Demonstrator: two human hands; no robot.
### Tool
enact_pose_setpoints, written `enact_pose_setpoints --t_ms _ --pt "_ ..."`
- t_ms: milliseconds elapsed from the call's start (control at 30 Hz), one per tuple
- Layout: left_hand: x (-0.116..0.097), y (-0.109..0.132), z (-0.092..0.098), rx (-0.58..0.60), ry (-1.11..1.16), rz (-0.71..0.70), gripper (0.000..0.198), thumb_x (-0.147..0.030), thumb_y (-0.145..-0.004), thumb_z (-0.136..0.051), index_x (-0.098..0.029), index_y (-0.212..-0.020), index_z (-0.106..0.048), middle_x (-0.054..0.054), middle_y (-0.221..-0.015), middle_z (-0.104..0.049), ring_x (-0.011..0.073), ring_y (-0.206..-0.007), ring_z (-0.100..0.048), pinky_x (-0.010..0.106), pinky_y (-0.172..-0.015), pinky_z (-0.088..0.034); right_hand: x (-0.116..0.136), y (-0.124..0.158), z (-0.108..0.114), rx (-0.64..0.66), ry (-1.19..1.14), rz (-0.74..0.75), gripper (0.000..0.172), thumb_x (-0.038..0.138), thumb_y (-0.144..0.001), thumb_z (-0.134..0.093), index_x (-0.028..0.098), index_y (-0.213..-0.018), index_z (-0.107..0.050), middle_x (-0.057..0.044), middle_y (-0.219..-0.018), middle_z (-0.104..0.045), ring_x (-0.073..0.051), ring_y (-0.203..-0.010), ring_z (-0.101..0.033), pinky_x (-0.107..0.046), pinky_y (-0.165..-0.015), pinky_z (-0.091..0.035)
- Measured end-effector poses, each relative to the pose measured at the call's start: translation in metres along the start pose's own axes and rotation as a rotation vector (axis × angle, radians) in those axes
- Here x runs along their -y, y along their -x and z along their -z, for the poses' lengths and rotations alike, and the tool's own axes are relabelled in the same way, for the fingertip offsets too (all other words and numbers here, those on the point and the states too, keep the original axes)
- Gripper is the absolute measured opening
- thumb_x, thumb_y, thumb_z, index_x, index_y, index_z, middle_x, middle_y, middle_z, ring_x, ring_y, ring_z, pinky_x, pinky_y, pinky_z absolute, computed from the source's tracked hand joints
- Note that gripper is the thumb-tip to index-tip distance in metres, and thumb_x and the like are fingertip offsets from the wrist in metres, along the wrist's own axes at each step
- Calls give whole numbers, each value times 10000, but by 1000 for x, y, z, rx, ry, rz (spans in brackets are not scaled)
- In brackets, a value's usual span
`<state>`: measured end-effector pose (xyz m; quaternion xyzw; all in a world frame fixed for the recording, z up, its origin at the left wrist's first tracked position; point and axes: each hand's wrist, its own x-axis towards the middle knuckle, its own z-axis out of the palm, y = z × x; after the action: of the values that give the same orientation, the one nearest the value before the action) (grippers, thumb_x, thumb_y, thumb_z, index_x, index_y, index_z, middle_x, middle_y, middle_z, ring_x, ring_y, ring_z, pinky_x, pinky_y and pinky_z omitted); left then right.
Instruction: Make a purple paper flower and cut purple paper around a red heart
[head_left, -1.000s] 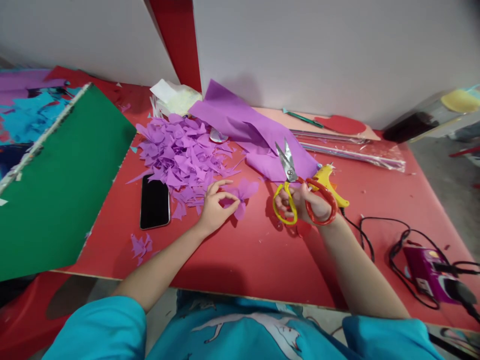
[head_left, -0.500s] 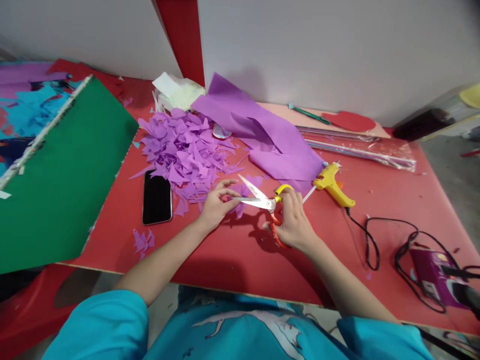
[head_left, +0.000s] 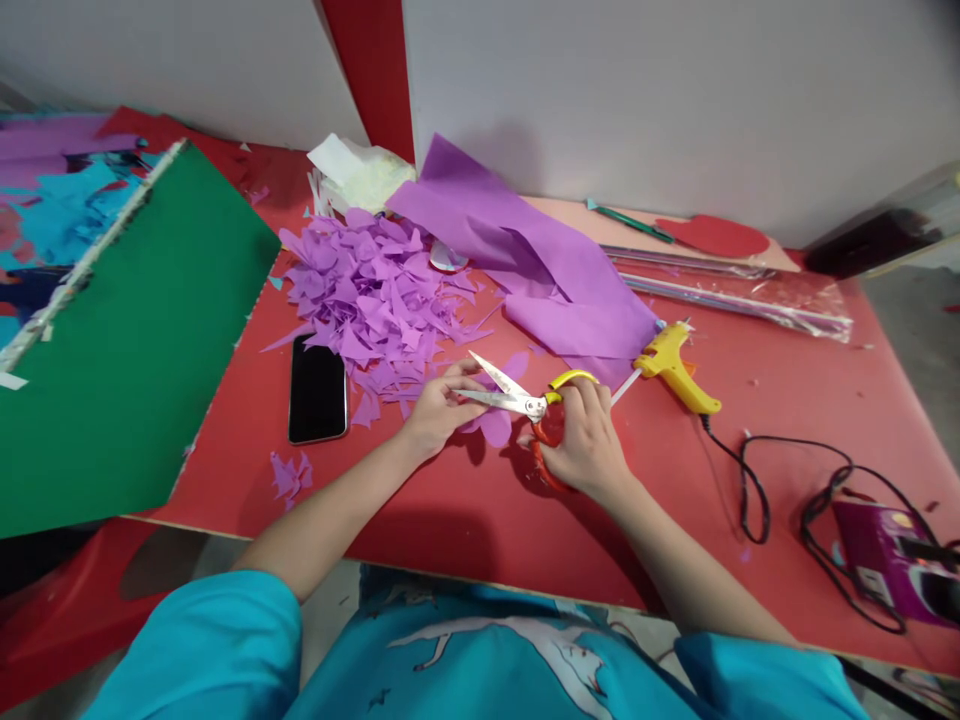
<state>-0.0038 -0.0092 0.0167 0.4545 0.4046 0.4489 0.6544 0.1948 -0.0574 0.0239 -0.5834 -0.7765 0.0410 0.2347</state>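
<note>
My right hand [head_left: 586,440] grips a pair of scissors [head_left: 525,402] with yellow and red handles, its blades parted and pointing left. My left hand [head_left: 437,408] pinches a small purple paper piece [head_left: 497,425] on the red table [head_left: 525,520], and the blade tips reach my left fingers. A heap of purple paper scraps [head_left: 367,300] lies just behind my left hand. A large purple sheet [head_left: 525,260] lies behind the scissors.
A black phone [head_left: 318,388] lies left of my left hand. A green board [head_left: 127,340] overhangs the table's left edge. A yellow glue gun [head_left: 679,368] with a black cord [head_left: 757,480] sits to the right, near a purple device [head_left: 885,560]. Plastic-wrapped sticks [head_left: 735,290] lie at the back.
My right hand swung the scissors from upright at the right down and leftward, until the blades point at the purple piece in my left hand. My left hand stayed in place.
</note>
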Motion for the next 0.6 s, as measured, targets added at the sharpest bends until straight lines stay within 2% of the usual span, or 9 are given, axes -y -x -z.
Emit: enact_pose_setpoints --t_ms 67,167,300,367,500,600 --pt "1 0 1 0 -79 -50 81 -143 -590 -720 -195 -638 -681 67 -1112 -578 228 -1100 -521 401 -949 -399 -2 0 0 7 -52 -13 355 434 -714 -624 173 -901 -472 -143 -983 -526 -313 -917 -471 -463 -782 -419" --pt "-1 0 4 -6 -320 -182 34 -176 -671 -698 -198 -688 -678 69 -1149 -572 222 -1123 -506 427 -997 -350 -7 -1 3 43 -190 -40 375 481 -735 -593 174 -912 -472 -138 -980 -540 -291 -892 -500 -427 -747 -436" --pt "-5 2 5 -62 -618 -355 37 -197 -706 -679 -187 -676 -662 84 -1152 -570 234 -1140 -483 442 -1009 -325 -11 -5 15 163 -366 -53 378 563 -754 -532 196 -784 -448 -51 -766 -526 -195 -670 -497 -316 -592 -411" --pt "-7 2 4 -59 -655 -391 37 -199 -704 -679 -190 -673 -660 85 -1145 -574 240 -1131 -486 441 -991 -348 -11 -8 22 221 -429 -27 401 588 -755 -520 201 -714 -425 -8 -675 -481 -147 -577 -441 -270 -534 -361" --pt "-6 3 3 34 -578 -366 25 -188 -686 -686 -196 -674 -666 86 -1157 -571 241 -1125 -499 446 -997 -352 -9 -12 31 313 -495 -47 477 638 -740 -517 191 -613 -404 32 -577 -400 -103 -507 -347 -240 -492 -276" --pt "-3 2 5 94 -479 -330 20 -184 -687 -683 -200 -697 -675 86 -1183 -563 235 -1149 -493 444 -1011 -340 -9 -11 33 474 -606 -71 508 657 -741 -508 164 -619 -478 27 -573 -419 -100 -508 -349 -235 -484 -266"
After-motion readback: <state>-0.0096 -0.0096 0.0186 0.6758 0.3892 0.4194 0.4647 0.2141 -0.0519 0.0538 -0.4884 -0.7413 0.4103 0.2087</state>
